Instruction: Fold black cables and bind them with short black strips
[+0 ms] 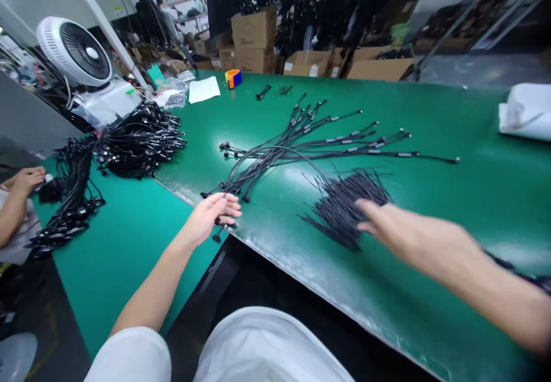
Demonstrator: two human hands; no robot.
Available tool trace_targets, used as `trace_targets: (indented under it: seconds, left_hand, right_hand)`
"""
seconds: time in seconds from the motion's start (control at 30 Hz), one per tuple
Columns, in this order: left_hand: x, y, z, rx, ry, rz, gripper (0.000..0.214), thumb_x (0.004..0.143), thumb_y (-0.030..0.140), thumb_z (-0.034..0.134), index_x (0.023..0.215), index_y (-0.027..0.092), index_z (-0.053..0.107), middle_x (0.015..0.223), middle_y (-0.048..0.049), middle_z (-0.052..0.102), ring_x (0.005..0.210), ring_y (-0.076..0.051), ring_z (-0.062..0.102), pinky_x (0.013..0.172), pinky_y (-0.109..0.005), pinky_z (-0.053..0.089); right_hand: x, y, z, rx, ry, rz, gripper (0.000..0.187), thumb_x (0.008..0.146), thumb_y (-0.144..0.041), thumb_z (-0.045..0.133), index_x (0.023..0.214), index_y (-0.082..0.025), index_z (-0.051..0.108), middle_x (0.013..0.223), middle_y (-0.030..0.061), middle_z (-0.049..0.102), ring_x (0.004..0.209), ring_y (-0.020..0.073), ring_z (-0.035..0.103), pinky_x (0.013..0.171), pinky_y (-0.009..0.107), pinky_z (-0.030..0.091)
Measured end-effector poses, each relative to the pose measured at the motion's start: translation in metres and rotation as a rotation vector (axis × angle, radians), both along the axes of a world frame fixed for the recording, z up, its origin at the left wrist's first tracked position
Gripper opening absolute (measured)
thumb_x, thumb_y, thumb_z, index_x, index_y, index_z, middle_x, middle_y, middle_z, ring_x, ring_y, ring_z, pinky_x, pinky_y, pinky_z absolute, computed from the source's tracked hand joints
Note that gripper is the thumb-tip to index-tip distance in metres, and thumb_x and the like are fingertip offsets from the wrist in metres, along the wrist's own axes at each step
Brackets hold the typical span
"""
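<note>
A fan of black cables (301, 143) with connector ends lies spread across the green table (451, 209). My left hand (213, 215) rests at the table's near edge on the plug ends of these cables, fingers curled loosely around one or two. My right hand (400, 230) reaches over a heap of short black cable ties (344, 201), fingers stretched forward and blurred by motion, holding nothing that I can see.
A large pile of bundled black cables (138, 141) lies at the left, with more (69, 198) trailing toward another person's hand (26, 181). A white fan (75, 51), paper sheet (204, 90), tape roll (233, 78), cardboard boxes (256, 37) and a white cloth (525, 112) line the edges.
</note>
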State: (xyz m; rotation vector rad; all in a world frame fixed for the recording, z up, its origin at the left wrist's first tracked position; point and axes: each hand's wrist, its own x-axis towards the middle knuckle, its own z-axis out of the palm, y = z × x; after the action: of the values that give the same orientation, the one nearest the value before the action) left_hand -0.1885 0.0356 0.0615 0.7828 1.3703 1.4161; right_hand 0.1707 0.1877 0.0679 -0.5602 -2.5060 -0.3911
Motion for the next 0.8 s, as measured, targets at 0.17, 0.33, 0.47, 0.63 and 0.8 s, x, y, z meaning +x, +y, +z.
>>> trace_targets:
  seconds: [0.17, 0.33, 0.47, 0.63, 0.8]
  left_hand:
    - [0.103, 0.004, -0.005, 0.143, 0.347, -0.486, 0.032, 0.089, 0.042, 0.062, 0.104, 0.017, 0.072, 0.109, -0.0101, 0.071, 0.104, -0.02, 0.064, 0.096, -0.033, 0.049]
    - [0.13, -0.002, -0.008, -0.073, -0.021, -0.807, 0.043, 0.091, 0.049, 0.056, 0.11, 0.012, 0.067, 0.061, 0.0042, 0.047, 0.053, -0.007, 0.041, 0.06, -0.024, 0.043]
    - [0.111, -0.004, -0.011, -0.183, -0.269, -0.876, 0.038, 0.086, 0.046, 0.065, 0.101, 0.01, 0.068, 0.057, 0.0076, 0.036, 0.049, -0.005, 0.03, 0.063, -0.026, 0.044]
    - [0.091, -0.003, -0.011, -0.119, -0.281, -0.672, 0.042, 0.08, 0.05, 0.071, 0.094, 0.011, 0.07, 0.054, 0.0082, 0.035, 0.048, -0.005, 0.034, 0.082, -0.031, 0.048]
    - [0.078, 0.002, -0.013, -0.147, -0.221, -0.595, 0.046, 0.075, 0.046, 0.076, 0.104, 0.01, 0.071, 0.057, 0.0078, 0.038, 0.051, -0.005, 0.035, 0.087, -0.033, 0.048]
  right_hand:
    - [-0.022, -0.09, 0.001, -0.001, -0.078, 0.126, 0.021, 0.1, -0.021, 0.045, 0.09, -0.016, 0.063, 0.061, -0.0013, 0.05, 0.054, 0.011, 0.045, 0.055, 0.028, 0.026]
    - [0.01, -0.075, 0.015, -0.083, -0.143, -0.16, 0.043, 0.102, -0.047, 0.04, 0.08, -0.017, 0.062, 0.067, 0.0029, 0.056, 0.062, 0.0129, 0.047, 0.054, 0.028, 0.021]
    - [0.051, -0.063, -0.003, -0.261, -0.16, -0.365, 0.052, 0.103, -0.05, 0.028, 0.088, -0.019, 0.067, 0.078, 0.0077, 0.063, 0.066, 0.0158, 0.051, 0.051, 0.03, 0.019]
    - [0.079, -0.062, -0.038, -0.363, -0.003, -0.367, 0.058, 0.102, -0.057, 0.024, 0.106, -0.021, 0.068, 0.091, 0.0101, 0.07, 0.072, 0.0205, 0.061, 0.048, 0.031, 0.027]
    - [0.093, -0.069, -0.049, -0.466, 0.04, -0.509, 0.057, 0.102, -0.054, 0.017, 0.113, -0.024, 0.065, 0.106, 0.0143, 0.071, 0.087, 0.0304, 0.066, 0.054, 0.036, 0.032]
